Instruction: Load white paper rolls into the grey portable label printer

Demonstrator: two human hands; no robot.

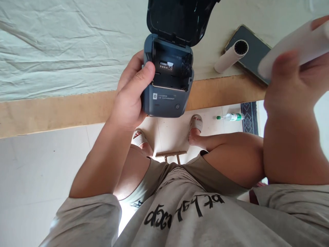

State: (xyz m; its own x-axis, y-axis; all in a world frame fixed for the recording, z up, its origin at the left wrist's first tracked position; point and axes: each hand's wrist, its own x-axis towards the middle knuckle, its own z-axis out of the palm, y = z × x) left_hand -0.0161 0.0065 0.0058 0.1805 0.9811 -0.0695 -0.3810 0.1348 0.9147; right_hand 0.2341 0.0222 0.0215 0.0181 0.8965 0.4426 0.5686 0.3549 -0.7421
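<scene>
Over the table's point(218, 90) near edge, an open printer point(164, 104) is clasped by the left hand point(132, 82). At right, a white roll point(295, 40) is gripped, blurred, by the right hand point(295, 80). The bay point(164, 76) is seemingly being exposed; steadiness is called for. Farther, a second roll point(226, 61) is seen beside a phone point(254, 44).

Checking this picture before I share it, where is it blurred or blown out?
Head view: right hand and its white roll blurred; head view: dark device fairly crisp, black lid glossy with reflections; head view: bright patch beside the left sleeve blown out.
</scene>
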